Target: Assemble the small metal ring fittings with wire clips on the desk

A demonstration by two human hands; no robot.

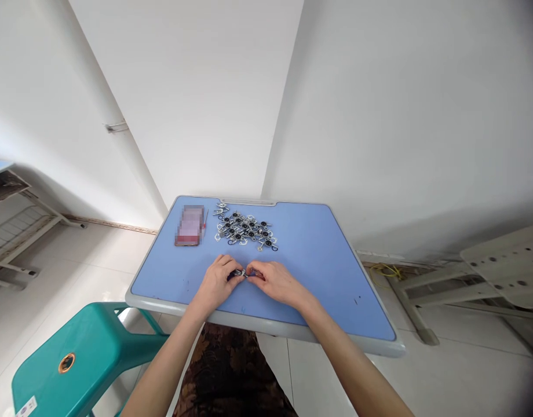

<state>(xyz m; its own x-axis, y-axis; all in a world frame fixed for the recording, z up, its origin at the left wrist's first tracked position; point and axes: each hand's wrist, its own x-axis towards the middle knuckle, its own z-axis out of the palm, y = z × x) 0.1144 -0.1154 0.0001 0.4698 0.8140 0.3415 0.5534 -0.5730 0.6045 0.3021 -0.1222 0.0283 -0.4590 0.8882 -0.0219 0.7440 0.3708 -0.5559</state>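
Observation:
My left hand (pixel 219 280) is closed on a small dark and silvery metal part (pixel 237 273) just above the near side of the blue tabletop. My right hand (pixel 273 280) meets it from the other side, thumb and forefinger pinched at the part's right end. What lies between the right fingers is mostly hidden; a thin, dark reddish bit shows there. Beyond both hands lies a loose pile of small metal parts (pixel 244 226) with round black heads, silvery pieces and dark rings. A few silvery pieces (pixel 221 209) sit apart at the pile's far left.
Left of the pile lies a phone (pixel 189 240) with a blurred screen, and beside it a thin red-and-silver tool (pixel 204 219). The blue table (pixel 318 249) stands against a white wall. A green stool (pixel 88 336) is at lower left, a metal frame (pixel 423 289) at right.

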